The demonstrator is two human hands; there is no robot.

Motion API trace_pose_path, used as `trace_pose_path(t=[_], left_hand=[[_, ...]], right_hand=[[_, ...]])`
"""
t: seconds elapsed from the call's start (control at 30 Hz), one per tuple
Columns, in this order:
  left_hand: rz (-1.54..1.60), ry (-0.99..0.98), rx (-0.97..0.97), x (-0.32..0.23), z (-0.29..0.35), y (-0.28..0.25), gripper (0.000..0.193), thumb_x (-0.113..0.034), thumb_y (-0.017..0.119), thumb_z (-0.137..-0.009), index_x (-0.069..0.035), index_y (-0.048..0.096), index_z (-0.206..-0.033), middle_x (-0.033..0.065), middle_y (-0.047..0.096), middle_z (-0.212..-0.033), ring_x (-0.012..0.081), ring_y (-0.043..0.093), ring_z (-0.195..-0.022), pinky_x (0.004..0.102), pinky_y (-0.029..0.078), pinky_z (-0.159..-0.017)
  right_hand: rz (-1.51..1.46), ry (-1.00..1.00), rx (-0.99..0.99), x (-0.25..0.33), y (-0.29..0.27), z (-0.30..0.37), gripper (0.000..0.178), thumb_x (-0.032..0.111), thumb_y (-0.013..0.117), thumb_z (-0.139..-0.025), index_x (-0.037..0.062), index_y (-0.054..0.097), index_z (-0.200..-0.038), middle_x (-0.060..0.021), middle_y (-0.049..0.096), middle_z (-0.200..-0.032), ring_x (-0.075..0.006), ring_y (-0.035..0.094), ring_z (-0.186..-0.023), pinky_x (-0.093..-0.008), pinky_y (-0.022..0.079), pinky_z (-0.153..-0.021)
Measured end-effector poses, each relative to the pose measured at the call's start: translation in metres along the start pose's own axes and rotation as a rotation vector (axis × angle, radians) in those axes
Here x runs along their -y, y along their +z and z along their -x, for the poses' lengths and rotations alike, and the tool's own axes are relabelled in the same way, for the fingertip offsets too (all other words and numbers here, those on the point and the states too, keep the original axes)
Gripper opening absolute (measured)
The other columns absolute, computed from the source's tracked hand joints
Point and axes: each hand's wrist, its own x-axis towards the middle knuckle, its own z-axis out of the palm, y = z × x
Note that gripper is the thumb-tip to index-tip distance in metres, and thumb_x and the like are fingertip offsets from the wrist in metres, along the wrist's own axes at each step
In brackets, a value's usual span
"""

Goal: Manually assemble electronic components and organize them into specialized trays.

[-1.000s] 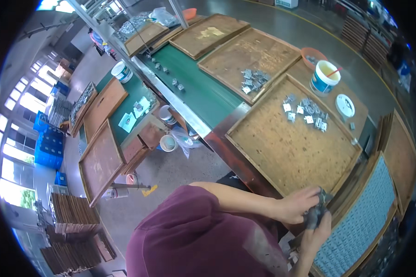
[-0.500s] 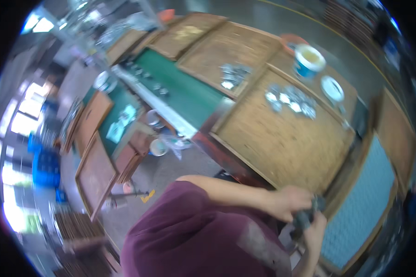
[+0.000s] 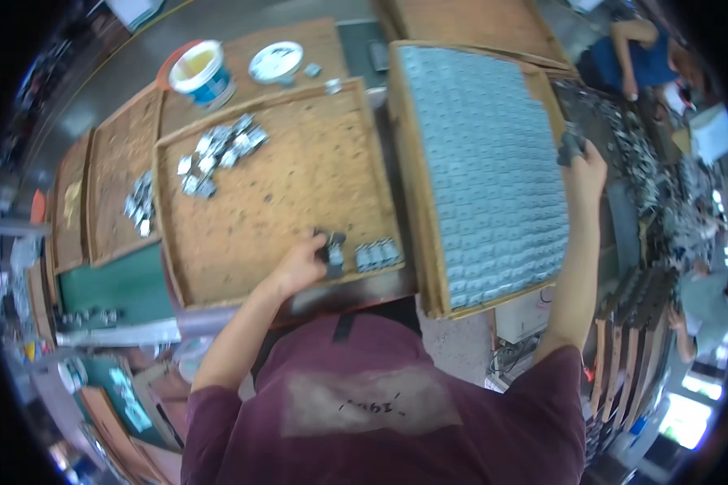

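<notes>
My left hand (image 3: 301,265) is closed on a small dark block (image 3: 330,249) at the near edge of a shallow wooden tray (image 3: 267,202). Beside it, a short row of small grey metal parts (image 3: 378,254) stands in the tray's near right corner. A loose heap of shiny metal parts (image 3: 221,149) lies toward the tray's far left. My right hand (image 3: 588,171) grips another small dark piece (image 3: 572,145), whose exact kind I cannot make out, over the right rim of a second wooden tray (image 3: 430,279). Packed rows of blue-grey pieces (image 3: 493,174) fill most of that tray.
A white-and-blue bucket (image 3: 206,77) and a round white lid (image 3: 276,62) stand behind the first tray. At the left are more wooden trays (image 3: 121,174) and a green belt (image 3: 113,287). Other people (image 3: 635,61) are at the right, near heaped metal parts (image 3: 643,158).
The view has swung to the right. My hands, together near the tray's corner before, are now far apart: the left over the first tray, the right at the far side of the filled tray.
</notes>
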Motion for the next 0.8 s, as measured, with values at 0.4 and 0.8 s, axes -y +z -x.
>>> trace_pose_path(t=[0.4, 0.8], left_hand=[[-0.126, -0.033, -0.036, -0.033, 0.013, -0.006, 0.049, 0.009, 0.056, -0.074, -0.003, 0.056, -0.121, 0.0099, 0.056, -0.103, 0.0214, 0.058, -0.094, 0.033, 0.049, -0.074], [-1.11, 0.055, -0.989, -0.035, 0.052, -0.169, 0.027, -0.013, 0.07, -0.076, -0.008, 0.06, -0.1, 0.0144, 0.054, -0.111, 0.034, 0.054, -0.102, 0.0434, 0.048, -0.084]], right_hand=[[0.809, 0.181, 0.198, -0.066, 0.071, -0.145, 0.058, 0.052, 0.049, -0.09, 0.0125, 0.062, -0.129, -0.0211, 0.061, -0.129, -0.0381, 0.056, -0.121, -0.0441, 0.041, -0.103], [-0.037, 0.295, -0.055, -0.135, 0.047, -0.188, 0.058, 0.018, 0.072, -0.085, -0.0087, 0.049, -0.13, -0.0179, 0.061, -0.114, -0.0253, 0.063, -0.091, -0.037, 0.051, -0.08]])
